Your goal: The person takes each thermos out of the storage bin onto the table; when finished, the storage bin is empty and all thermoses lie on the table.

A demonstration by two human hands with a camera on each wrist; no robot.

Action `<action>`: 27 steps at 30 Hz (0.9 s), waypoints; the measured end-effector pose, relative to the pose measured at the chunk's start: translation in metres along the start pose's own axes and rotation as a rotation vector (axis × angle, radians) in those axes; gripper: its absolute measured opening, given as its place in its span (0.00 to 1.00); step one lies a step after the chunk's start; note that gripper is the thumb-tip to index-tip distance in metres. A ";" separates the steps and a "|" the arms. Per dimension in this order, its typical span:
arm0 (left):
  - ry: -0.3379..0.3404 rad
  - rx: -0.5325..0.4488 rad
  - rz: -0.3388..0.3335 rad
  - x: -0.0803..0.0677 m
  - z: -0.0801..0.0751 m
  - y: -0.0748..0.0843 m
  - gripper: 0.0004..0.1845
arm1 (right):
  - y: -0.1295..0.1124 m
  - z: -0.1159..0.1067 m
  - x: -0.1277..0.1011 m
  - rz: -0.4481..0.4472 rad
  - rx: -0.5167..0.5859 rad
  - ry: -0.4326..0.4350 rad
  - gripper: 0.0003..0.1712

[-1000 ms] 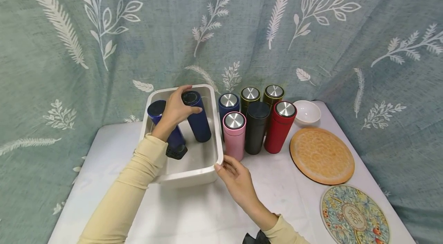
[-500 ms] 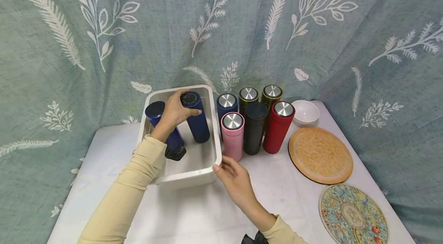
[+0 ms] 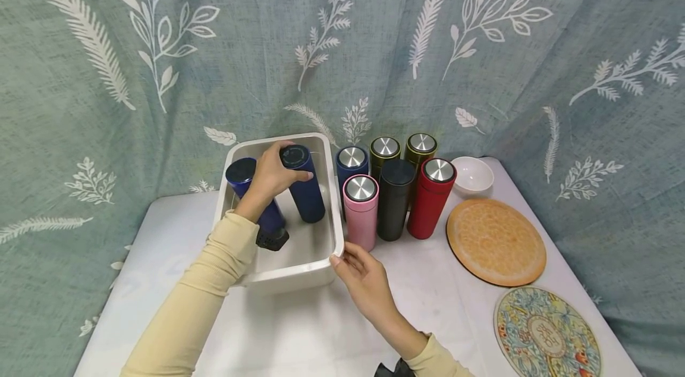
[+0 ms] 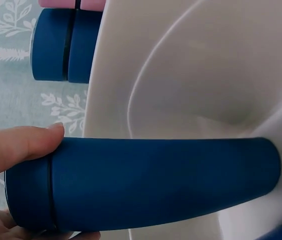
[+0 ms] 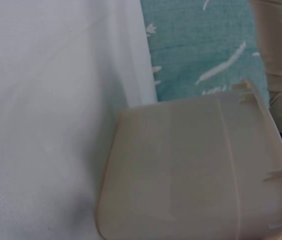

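A white plastic tub [image 3: 299, 273] stands on the white table. Inside it, my left hand [image 3: 270, 178] grips the top of a dark blue bottle [image 3: 306, 192], which leans with its base on the tub floor. The left wrist view shows my thumb [image 4: 21, 145] lying along that bottle [image 4: 156, 182] near its cap. A second dark blue bottle [image 3: 243, 172] leans in the tub to the left, partly hidden by my wrist. My right hand [image 3: 361, 276] touches the tub's near right corner with relaxed fingers; the right wrist view shows the tub's outer wall [image 5: 191, 170].
Right of the tub stand several bottles: blue [image 3: 351, 166], pink [image 3: 361, 210], black [image 3: 395, 198], red [image 3: 432, 198] and two olive ones [image 3: 385, 151] behind. Further right are a white bowl [image 3: 472, 175], an orange round mat [image 3: 496, 241] and a patterned mat [image 3: 546, 332]. A leaf-print curtain hangs behind.
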State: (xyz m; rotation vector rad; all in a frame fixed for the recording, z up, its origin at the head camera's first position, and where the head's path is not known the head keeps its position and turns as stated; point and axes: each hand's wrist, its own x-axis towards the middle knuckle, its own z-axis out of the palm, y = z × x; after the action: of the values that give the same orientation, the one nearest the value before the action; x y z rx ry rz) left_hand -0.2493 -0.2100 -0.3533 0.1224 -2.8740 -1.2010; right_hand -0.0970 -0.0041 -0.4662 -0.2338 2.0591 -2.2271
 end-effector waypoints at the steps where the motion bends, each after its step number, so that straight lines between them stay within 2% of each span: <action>1: 0.004 -0.004 -0.001 0.000 0.000 0.000 0.48 | 0.000 0.000 0.000 -0.002 -0.001 -0.001 0.28; 17: 0.051 -0.069 -0.012 -0.002 0.001 0.002 0.46 | -0.001 0.000 0.000 0.004 0.001 0.001 0.26; 27: 0.080 -0.171 -0.055 -0.010 -0.013 0.010 0.47 | 0.000 0.000 0.000 0.002 0.004 -0.003 0.26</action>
State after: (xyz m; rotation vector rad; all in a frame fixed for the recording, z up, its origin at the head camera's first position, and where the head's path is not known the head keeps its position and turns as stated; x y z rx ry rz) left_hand -0.2388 -0.2116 -0.3369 0.2417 -2.7024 -1.4107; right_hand -0.0967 -0.0039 -0.4661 -0.2341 2.0525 -2.2281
